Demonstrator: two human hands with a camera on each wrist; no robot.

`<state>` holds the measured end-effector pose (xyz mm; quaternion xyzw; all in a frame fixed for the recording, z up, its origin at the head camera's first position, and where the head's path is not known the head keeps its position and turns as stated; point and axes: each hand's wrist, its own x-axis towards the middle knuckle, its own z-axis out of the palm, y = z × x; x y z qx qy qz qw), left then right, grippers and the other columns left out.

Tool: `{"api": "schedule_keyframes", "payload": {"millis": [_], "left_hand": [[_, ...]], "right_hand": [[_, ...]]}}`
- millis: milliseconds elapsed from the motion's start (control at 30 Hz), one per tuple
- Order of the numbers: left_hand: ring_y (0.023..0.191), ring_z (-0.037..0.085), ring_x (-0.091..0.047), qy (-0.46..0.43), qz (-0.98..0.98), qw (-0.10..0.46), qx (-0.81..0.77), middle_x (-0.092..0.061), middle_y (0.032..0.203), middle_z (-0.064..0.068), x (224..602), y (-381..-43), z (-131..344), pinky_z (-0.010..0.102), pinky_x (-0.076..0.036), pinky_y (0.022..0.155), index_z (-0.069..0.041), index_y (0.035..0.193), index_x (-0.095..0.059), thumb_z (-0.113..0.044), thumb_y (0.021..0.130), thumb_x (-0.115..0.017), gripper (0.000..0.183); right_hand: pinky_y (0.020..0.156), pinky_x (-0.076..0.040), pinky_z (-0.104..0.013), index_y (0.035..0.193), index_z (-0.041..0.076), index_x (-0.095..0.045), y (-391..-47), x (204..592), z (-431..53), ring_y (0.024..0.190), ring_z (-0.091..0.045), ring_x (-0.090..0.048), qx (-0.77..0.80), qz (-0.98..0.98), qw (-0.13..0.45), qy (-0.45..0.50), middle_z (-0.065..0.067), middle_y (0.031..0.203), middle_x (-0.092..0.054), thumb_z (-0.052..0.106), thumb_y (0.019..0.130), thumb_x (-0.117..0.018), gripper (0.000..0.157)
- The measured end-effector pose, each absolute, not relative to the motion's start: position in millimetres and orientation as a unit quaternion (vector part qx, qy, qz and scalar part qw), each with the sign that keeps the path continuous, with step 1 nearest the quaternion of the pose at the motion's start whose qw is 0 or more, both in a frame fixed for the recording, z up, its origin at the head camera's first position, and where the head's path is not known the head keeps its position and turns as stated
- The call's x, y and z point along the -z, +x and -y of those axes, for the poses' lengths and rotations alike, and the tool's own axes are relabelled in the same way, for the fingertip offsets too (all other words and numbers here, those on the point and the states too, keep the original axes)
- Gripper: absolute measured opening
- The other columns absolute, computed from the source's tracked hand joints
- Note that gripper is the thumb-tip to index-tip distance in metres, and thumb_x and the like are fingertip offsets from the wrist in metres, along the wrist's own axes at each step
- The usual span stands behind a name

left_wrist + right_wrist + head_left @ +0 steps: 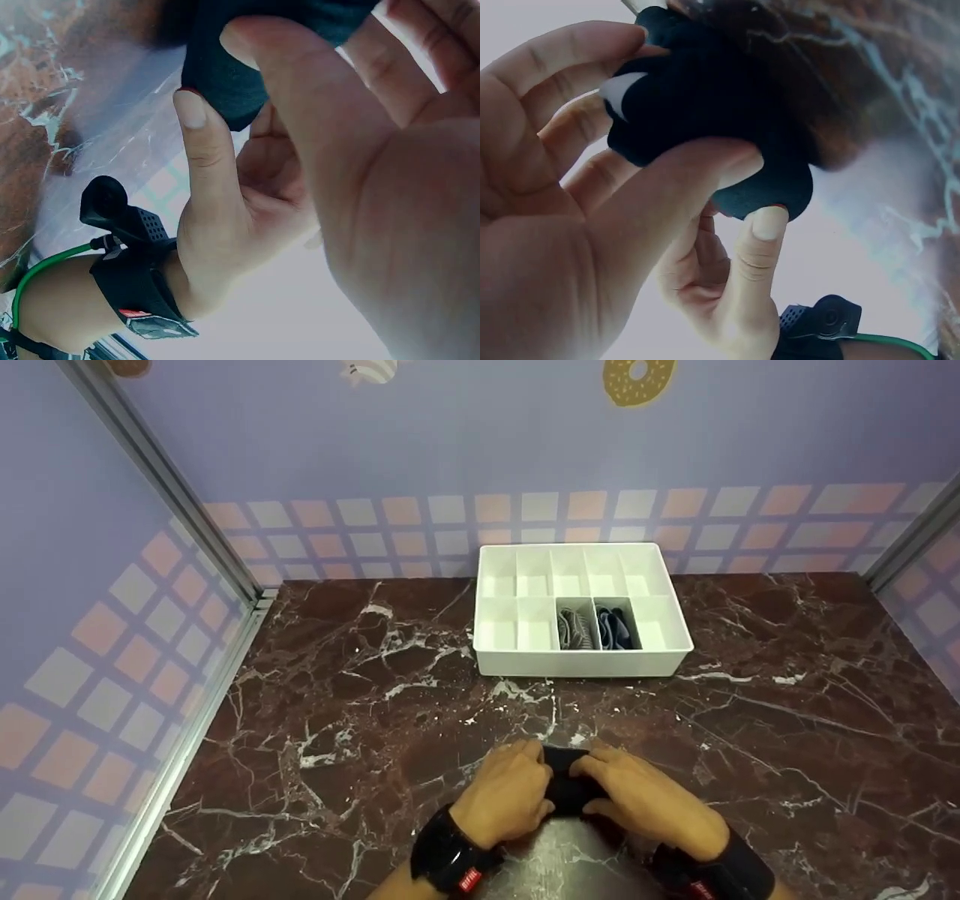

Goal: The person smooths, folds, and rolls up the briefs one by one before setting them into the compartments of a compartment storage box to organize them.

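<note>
A folded piece of black cloth [566, 793] is between my two hands, low over the front of the tabletop. My left hand [506, 791] grips its left end, thumb on the near side and fingers curled round the far side. On the other end, my right hand [649, 795] holds it the same way. Up close in the right wrist view, the black cloth [697, 97] looks soft and rolled, with a small pale patch by the right fingers. Both thumbs press into the dark cloth [225, 82] in the left wrist view.
A white divided box [585, 663] stands at the back against the wall. Two front compartments hold a folded grey striped cloth [575, 630] and a folded dark blue cloth [615, 628]. Patterned panels with metal rails [180, 750] bound the dark red marbled tabletop [337, 720].
</note>
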<state>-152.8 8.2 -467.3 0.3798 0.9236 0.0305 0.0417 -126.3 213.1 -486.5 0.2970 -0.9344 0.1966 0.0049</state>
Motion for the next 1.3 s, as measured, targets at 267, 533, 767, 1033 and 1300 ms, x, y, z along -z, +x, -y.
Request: {"api": "schedule_keyframes", "payload": {"millis": [267,533,767,1033,1300], "left_hand": [[0.101,0.02,-0.056,0.385,-0.923,0.019,0.001,-0.058,0.112,0.005,469.3,-150.9,-13.5,0.04,-0.04,0.095,-0.013,0.116,-0.054,-0.044,0.07,-0.075,0.06],[0.087,0.015,-0.058,0.39,-0.921,0.013,-0.02,-0.062,0.096,0.001,472.2,-156.2,-10.3,0.033,-0.044,0.084,-0.011,0.1,-0.064,-0.038,0.079,-0.068,0.034],[0.088,0.015,-0.057,0.385,-0.92,0.049,-0.05,-0.062,0.099,0.0,472.8,-158.0,-8.8,0.032,-0.042,0.083,-0.011,0.104,-0.064,-0.034,0.085,-0.059,0.03],[0.1,0.018,-0.057,0.385,-0.922,0.008,-0.034,-0.061,0.11,0.004,474.8,-153.5,-14.4,0.036,-0.041,0.089,-0.012,0.119,-0.053,-0.042,0.083,-0.061,0.048],[0.095,0.016,-0.056,0.406,-0.912,-0.053,-0.006,-0.059,0.107,0.002,473.7,-154.7,-16.9,0.033,-0.042,0.085,-0.015,0.114,-0.056,-0.044,0.069,-0.075,0.057]], "right_hand": [[0.08,-0.05,-0.031,0.112,0.01,-0.063,-124.6,483.0,-214.3,0.088,-0.013,-0.058,-0.205,0.931,-0.007,0.303,-0.001,0.105,-0.054,0.024,0.084,-0.067,0.032],[0.081,-0.048,-0.03,0.115,0.012,-0.063,-124.7,484.0,-213.3,0.09,-0.007,-0.049,-0.208,0.935,0.048,0.284,0.004,0.101,-0.05,0.028,0.083,-0.067,0.036],[0.087,-0.046,-0.035,0.113,0.018,-0.061,-126.3,485.1,-211.5,0.099,-0.012,-0.053,-0.203,0.935,0.054,0.286,0.005,0.109,-0.056,0.022,0.069,-0.079,0.047],[0.084,-0.049,-0.035,0.12,0.012,-0.058,-129.4,480.8,-219.0,0.097,-0.016,-0.061,-0.242,0.932,-0.001,0.269,0.002,0.112,-0.062,0.021,0.081,-0.069,0.041],[0.076,-0.051,-0.029,0.118,0.011,-0.06,-130.0,473.7,-226.8,0.086,-0.007,-0.061,-0.338,0.905,-0.04,0.256,0.005,0.105,-0.065,0.027,0.086,-0.063,0.036]]}}
